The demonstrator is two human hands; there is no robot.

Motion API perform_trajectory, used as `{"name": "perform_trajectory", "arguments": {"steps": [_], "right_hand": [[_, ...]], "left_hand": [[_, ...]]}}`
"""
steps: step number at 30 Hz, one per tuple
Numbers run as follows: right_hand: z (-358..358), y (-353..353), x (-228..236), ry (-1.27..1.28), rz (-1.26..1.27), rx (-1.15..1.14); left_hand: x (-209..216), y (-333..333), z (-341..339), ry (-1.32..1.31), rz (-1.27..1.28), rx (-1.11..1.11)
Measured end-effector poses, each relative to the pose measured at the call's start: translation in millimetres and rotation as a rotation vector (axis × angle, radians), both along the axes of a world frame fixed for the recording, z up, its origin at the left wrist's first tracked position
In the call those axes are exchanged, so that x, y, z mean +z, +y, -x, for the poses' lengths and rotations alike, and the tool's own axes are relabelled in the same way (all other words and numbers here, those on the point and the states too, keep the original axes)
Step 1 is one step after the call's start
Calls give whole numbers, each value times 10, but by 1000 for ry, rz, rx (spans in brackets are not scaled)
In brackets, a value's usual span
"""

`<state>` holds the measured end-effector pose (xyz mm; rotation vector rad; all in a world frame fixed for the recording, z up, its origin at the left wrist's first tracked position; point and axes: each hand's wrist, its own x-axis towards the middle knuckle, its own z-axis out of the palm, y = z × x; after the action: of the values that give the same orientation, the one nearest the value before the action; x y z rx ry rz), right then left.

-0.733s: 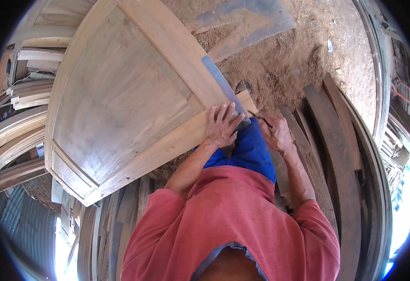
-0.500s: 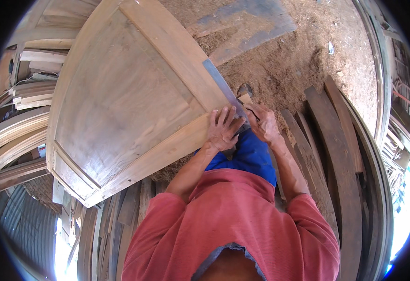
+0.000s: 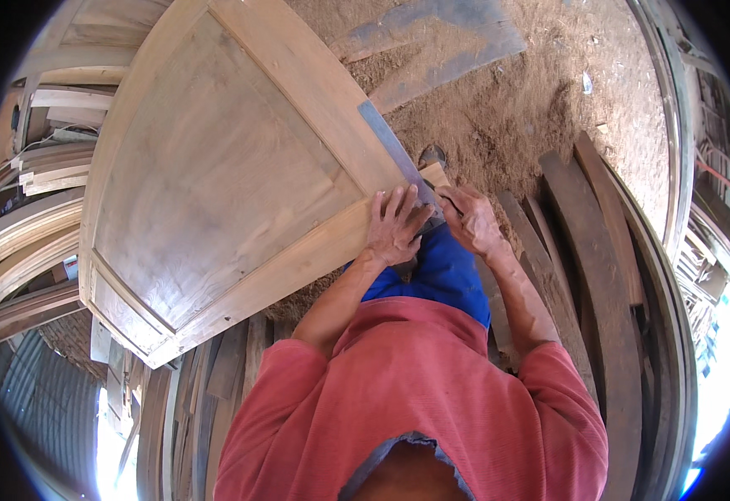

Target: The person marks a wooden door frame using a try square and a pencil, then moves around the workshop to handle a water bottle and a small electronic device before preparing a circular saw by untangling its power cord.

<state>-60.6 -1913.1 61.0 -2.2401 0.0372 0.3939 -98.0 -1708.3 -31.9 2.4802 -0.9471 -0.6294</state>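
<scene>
A pale wooden panelled door (image 3: 239,159) lies in front of me, its near right corner by my hands. Along its right edge runs a flat blue-grey metal strip (image 3: 383,138), with a light wooden piece (image 3: 435,174) beside its near end. My left hand (image 3: 394,227) rests on the corner with fingers spread, the fingertips over the wood and the strip's near end. Just right of the corner, my right hand (image 3: 472,219) is closed with fingers curled around a small dark thin tool (image 3: 447,200); most of it is hidden, so its kind is unclear.
Dark planks (image 3: 594,275) stand or lie at my right. More boards (image 3: 35,242) are stacked at the left, near a corrugated sheet (image 3: 43,401). Shavings (image 3: 498,117) cover the floor ahead, where a flat grey board (image 3: 448,50) lies.
My right hand has shifted very slightly at the corner, its fingers still curled. The left hand stays spread on the wood. The whole view has moved a little.
</scene>
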Motion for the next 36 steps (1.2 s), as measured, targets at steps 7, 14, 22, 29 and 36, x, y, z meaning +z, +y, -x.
{"name": "perform_trajectory", "arguments": {"steps": [7, 14, 22, 29, 36], "right_hand": [[439, -280, 62, 222, 73, 126], [922, -118, -878, 390, 306, 74], [1083, -112, -975, 323, -496, -791], [1105, -1023, -588, 177, -615, -1164], [1337, -1425, -709, 513, -277, -1130]], "left_hand": [[-8, 0, -3, -44, 12, -10], [15, 8, 17, -64, 81, 29], [324, 225, -161, 75, 55, 259], [292, 437, -22, -12, -56, 227], [437, 394, 77, 45, -130, 306]]}}
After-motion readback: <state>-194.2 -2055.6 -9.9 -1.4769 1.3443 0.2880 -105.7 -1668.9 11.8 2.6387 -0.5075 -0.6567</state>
